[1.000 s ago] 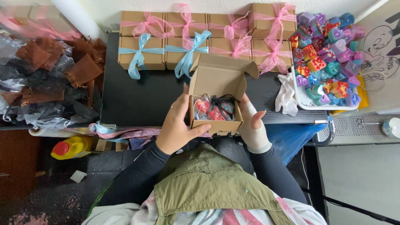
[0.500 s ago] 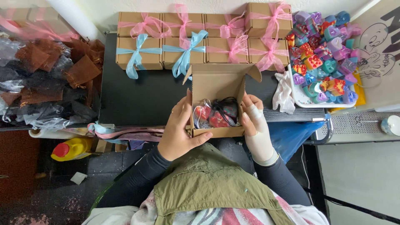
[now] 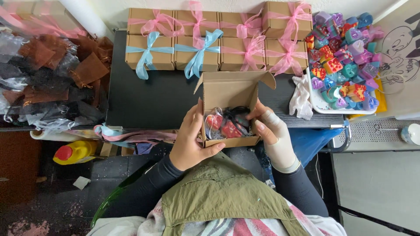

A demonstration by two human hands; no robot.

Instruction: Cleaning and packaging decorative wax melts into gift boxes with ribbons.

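ribboned kraft boxes (image 3: 205, 39) on the black table (image 3: 148, 100), tray of colourful soaps (image 3: 341, 57), yellow bottle (image 3: 74, 153)

My left hand (image 3: 189, 140) curls, thumb stretched sideways; my bandaged right hand (image 3: 272, 131) bends its fingers inward, both forearms angled together.

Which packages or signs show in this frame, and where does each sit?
Open cardboard box: centre, between left hand and right hand, brown, lid up.
Ribboned boxes: two rows along table back, brown with pink or blue bows.
Cartoon sign: far right, white with black drawing.
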